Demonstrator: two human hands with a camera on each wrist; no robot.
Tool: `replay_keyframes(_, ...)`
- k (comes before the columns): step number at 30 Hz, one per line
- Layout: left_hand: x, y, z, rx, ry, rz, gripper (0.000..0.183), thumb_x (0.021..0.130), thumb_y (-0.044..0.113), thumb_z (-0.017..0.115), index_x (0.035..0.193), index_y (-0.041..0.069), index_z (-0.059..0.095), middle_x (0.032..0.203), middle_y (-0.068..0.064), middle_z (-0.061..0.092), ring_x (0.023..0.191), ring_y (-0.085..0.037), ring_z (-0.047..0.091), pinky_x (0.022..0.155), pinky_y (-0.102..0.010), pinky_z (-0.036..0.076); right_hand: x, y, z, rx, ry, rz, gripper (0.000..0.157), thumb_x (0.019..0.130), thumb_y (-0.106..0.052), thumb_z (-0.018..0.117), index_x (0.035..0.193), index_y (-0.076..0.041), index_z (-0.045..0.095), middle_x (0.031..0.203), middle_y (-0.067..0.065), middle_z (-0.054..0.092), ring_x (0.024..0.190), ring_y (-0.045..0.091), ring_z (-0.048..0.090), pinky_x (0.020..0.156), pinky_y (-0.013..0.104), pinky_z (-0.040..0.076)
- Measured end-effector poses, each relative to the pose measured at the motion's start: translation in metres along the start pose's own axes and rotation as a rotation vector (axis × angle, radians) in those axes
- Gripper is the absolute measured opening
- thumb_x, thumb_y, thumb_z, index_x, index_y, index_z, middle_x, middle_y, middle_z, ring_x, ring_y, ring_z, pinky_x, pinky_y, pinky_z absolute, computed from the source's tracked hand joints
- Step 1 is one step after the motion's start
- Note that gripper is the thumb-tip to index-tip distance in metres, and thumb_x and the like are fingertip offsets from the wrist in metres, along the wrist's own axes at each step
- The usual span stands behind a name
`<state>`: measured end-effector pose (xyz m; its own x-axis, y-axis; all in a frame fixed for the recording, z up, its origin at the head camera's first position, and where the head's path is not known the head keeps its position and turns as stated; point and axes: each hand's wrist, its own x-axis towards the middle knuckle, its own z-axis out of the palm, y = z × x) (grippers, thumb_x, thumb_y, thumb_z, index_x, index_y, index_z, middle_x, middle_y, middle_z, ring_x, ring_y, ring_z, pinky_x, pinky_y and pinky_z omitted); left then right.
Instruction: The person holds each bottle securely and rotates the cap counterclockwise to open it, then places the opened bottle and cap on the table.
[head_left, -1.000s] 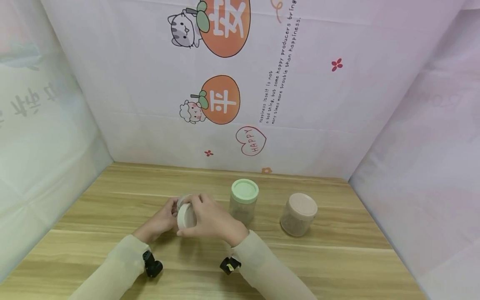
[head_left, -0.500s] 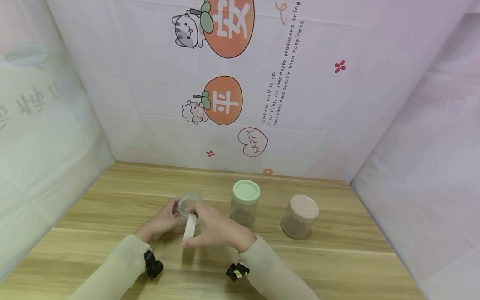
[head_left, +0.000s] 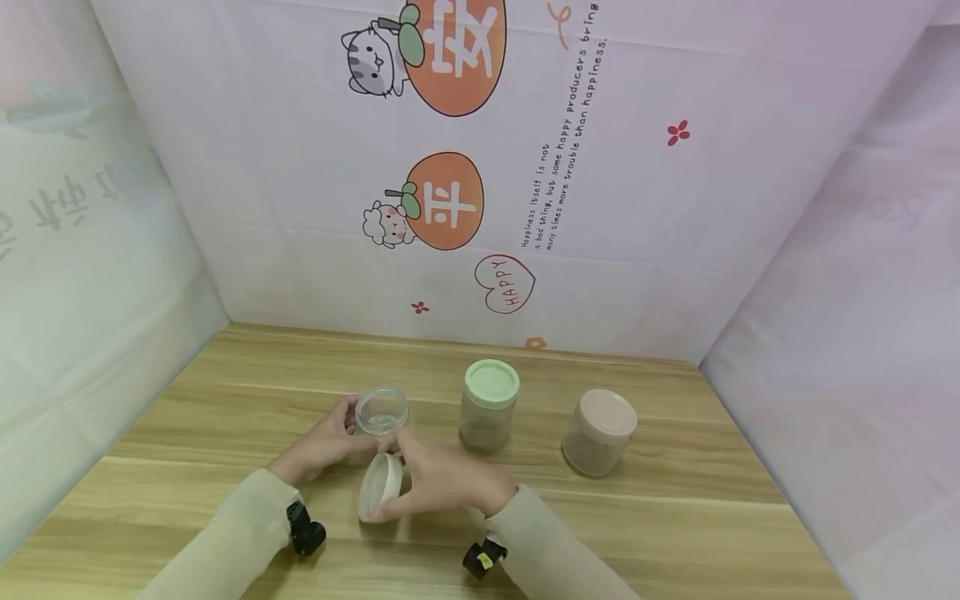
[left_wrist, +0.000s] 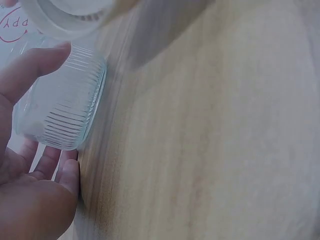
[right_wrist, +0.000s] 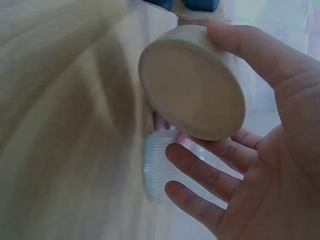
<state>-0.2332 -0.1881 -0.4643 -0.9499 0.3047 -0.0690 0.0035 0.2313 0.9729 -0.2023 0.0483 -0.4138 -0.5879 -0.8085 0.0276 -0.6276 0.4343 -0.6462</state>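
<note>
A clear ribbed jar (head_left: 381,412) stands uncovered on the wooden table, its round mouth facing up. My left hand (head_left: 324,442) holds it from the left; in the left wrist view the thumb lies across the jar's side (left_wrist: 67,107) and the other fingers curl behind it. Just in front of the jar, my right hand (head_left: 442,477) pinches a cream lid (head_left: 380,489) by its edge, between thumb and fingers. The lid is tipped on its side, hollow face to the left. Its flat top (right_wrist: 192,90) fills the middle of the right wrist view.
Right of the open jar stands a clear jar with a green lid (head_left: 491,384). Farther right is a jar with a pinkish-beige lid (head_left: 608,412). Printed white cloth (head_left: 615,292) walls the wooden table (head_left: 660,533) at the back and both sides.
My right hand has drawn the lid away from the jar's mouth, toward me, and turned it so its hollow side shows. The left hand stays at the jar.
</note>
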Motion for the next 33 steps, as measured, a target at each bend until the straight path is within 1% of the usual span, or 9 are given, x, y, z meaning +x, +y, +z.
replay_keyframes(2,0.001,-0.001,-0.001,0.002,-0.006,0.000,0.088,0.088,0.015,0.079,0.151,-0.002,0.020,0.152,-0.026,0.031,0.143,-0.049,0.024,0.115,-0.062,0.019,0.000,0.004,0.005,-0.014,-0.005,0.004,0.074,0.082,-0.051,0.081,0.133,-0.012,0.045,0.128,0.004,0.057,0.111,0.005,0.054,0.093,0.022,0.046)
replay_keyframes(5,0.001,-0.002,-0.001,-0.007,-0.007,0.004,0.088,0.087,0.013,0.078,0.150,-0.003,0.020,0.151,-0.027,0.032,0.143,-0.049,0.025,0.115,-0.061,0.018,-0.001,0.009,0.011,-0.015,-0.009,0.010,0.078,0.082,-0.051,0.080,0.138,-0.012,0.043,0.134,0.005,0.056,0.116,0.006,0.054,0.097,0.024,0.045)
replay_keyframes(10,0.002,-0.002,-0.002,0.001,0.001,0.010,0.089,0.086,0.015,0.080,0.149,-0.004,0.021,0.149,-0.028,0.034,0.142,-0.048,0.027,0.115,-0.060,0.019,-0.001,0.015,0.019,0.009,-0.027,0.032,0.089,0.084,-0.047,0.080,0.149,-0.007,0.034,0.150,0.005,0.045,0.130,0.012,0.046,0.105,0.028,0.040)
replay_keyframes(12,0.002,-0.002,-0.002,0.011,0.002,0.005,0.089,0.086,0.016,0.080,0.150,-0.004,0.021,0.150,-0.027,0.034,0.142,-0.048,0.026,0.115,-0.060,0.019,0.000,0.017,0.021,-0.014,-0.034,0.030,0.092,0.084,-0.048,0.079,0.152,-0.007,0.032,0.152,0.006,0.043,0.134,0.013,0.044,0.107,0.029,0.039)
replay_keyframes(15,0.002,-0.001,-0.002,0.004,0.004,-0.003,0.088,0.086,0.017,0.081,0.149,-0.002,0.023,0.149,-0.026,0.035,0.142,-0.048,0.026,0.115,-0.059,0.019,0.003,0.017,0.023,-0.071,-0.033,0.013,0.092,0.084,-0.049,0.079,0.152,-0.007,0.035,0.152,0.006,0.044,0.134,0.014,0.044,0.107,0.028,0.039)
replay_keyframes(20,0.002,-0.002,-0.001,-0.006,0.006,-0.013,0.088,0.083,0.020,0.084,0.147,0.001,0.027,0.146,-0.024,0.040,0.141,-0.046,0.030,0.115,-0.059,0.023,0.006,0.014,0.027,-0.180,-0.021,-0.010,0.081,0.080,-0.052,0.082,0.143,-0.011,0.050,0.139,-0.002,0.056,0.120,0.006,0.052,0.098,0.022,0.044)
replay_keyframes(25,0.002,-0.003,-0.001,0.000,0.009,-0.015,0.088,0.083,0.019,0.084,0.147,0.001,0.027,0.145,-0.023,0.039,0.142,-0.046,0.030,0.115,-0.058,0.023,0.004,0.004,0.026,-0.215,-0.028,0.061,0.077,0.077,-0.055,0.083,0.139,-0.019,0.055,0.133,-0.010,0.059,0.118,0.007,0.052,0.092,0.024,0.046)
replay_keyframes(28,0.002,-0.002,-0.001,0.006,0.016,-0.020,0.088,0.082,0.019,0.084,0.147,0.001,0.027,0.146,-0.023,0.039,0.142,-0.046,0.028,0.115,-0.058,0.022,0.004,0.000,0.027,-0.252,-0.026,0.075,0.077,0.077,-0.057,0.082,0.140,-0.020,0.055,0.133,-0.012,0.059,0.119,0.009,0.051,0.094,0.026,0.046)
replay_keyframes(33,0.001,0.001,0.000,0.029,0.012,-0.017,0.088,0.084,0.020,0.083,0.148,0.000,0.025,0.147,-0.024,0.038,0.142,-0.047,0.028,0.114,-0.060,0.024,0.005,-0.002,0.032,-0.360,-0.011,0.030,0.077,0.080,-0.058,0.079,0.141,-0.019,0.055,0.138,-0.007,0.056,0.123,0.013,0.051,0.102,0.029,0.042)
